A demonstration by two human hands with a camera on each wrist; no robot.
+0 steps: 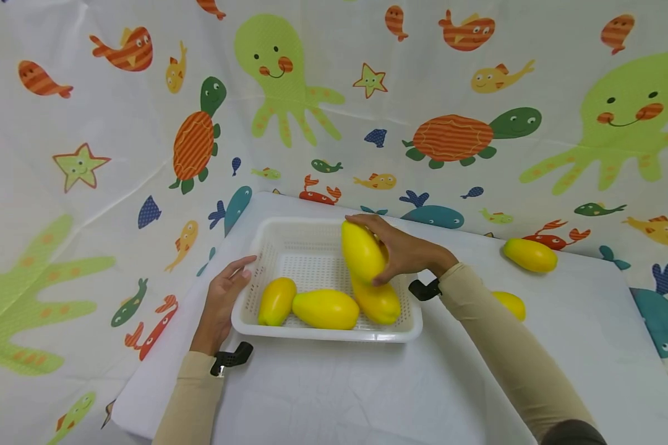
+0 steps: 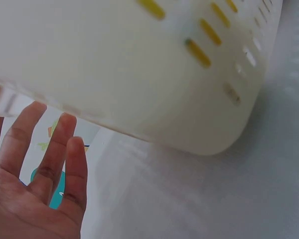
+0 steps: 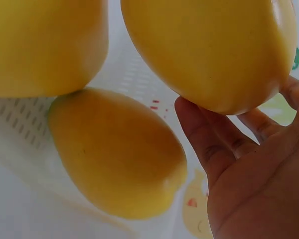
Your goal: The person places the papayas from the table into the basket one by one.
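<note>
A white perforated plastic basket sits on the table. Within it lie a yellow papaya-like fruit at the left, another papaya-like fruit lying crosswise in the middle, and a third papaya-like fruit at the right. My right hand grips one more yellow papaya-like fruit from its right side, over the basket's right part; it overlaps the third fruit from above. Fingers of my left hand extend along the basket's left side near the rim. In the left wrist view, those fingers look nearly straight.
Two more yellow fruits rest on the white-covered table to the right: one fruit near the back edge, one fruit partly behind my right forearm. A patterned curtain with sea animals hangs behind and at the left.
</note>
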